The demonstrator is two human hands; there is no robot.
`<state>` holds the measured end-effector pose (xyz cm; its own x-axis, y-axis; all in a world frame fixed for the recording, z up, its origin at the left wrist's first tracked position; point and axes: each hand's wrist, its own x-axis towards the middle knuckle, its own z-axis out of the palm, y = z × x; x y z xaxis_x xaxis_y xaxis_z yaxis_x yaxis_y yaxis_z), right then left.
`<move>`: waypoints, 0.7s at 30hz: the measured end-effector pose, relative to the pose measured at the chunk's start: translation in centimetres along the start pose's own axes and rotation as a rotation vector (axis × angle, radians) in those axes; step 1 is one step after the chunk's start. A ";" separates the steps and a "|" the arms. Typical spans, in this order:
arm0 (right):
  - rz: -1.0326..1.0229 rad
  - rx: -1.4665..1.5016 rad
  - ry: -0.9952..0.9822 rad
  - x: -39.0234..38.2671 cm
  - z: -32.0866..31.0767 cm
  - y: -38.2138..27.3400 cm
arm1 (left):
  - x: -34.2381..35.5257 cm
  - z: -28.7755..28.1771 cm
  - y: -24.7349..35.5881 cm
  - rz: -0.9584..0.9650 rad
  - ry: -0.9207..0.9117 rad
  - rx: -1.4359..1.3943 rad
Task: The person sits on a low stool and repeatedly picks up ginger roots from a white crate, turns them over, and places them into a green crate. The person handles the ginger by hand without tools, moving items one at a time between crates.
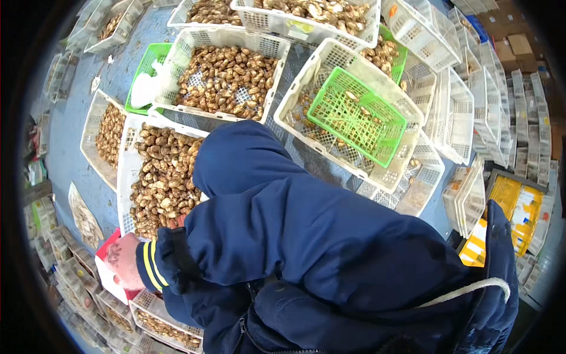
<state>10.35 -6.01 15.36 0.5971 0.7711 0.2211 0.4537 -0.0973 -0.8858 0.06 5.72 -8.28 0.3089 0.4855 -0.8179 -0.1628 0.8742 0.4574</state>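
Left hand (122, 259) sits at the lower left, on a red-and-white container (109, 272) just beside the white crate of brown shellfish (158, 177); I cannot tell how far its fingers are curled. Right hand: I cannot see it, as the navy jacket sleeve (283, 218) covers it. Risk, as I judge it: the sleeve overhangs the crate's near edge and could drag shellfish out, and the green basket (356, 115) rests tilted and could slide.
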 end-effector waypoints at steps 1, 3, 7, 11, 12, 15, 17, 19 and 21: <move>-0.076 -0.012 0.129 -0.8 -3.8 -1.5 | -0.3 0.0 0.3 0.017 0.014 0.019; -0.167 0.192 0.145 -2.7 -11.9 -1.5 | -0.8 0.0 0.8 0.066 0.049 0.093; -0.212 0.260 0.389 -13.2 -26.9 9.4 | -1.5 -0.5 2.1 0.007 -0.045 -0.090; 0.734 0.011 0.554 -31.0 -37.3 22.2 | -1.3 -1.0 2.4 -0.026 -0.064 -0.105; 0.845 -0.028 0.493 -36.0 -39.2 24.5 | -1.3 -1.0 2.3 -0.021 -0.062 -0.098; 1.344 -0.143 0.664 -48.0 -40.6 29.9 | -1.0 -0.6 1.7 -0.012 -0.036 -0.069; 1.373 -0.236 0.645 -52.2 -39.6 32.8 | -1.0 -0.1 1.5 -0.012 -0.017 -0.054; 1.361 -0.328 0.418 -53.8 -38.3 34.7 | -1.0 0.1 1.4 -0.038 -0.036 -0.049; 1.437 -0.312 0.304 -53.5 -36.8 36.4 | -1.4 -0.1 1.8 -0.029 -0.050 -0.053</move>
<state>19.23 -73.95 -13.68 0.7365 -0.2485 -0.6291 -0.5271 -0.7938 -0.3035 -0.79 6.59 -6.35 0.3606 0.4605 -0.8111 -0.2021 0.8875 0.4140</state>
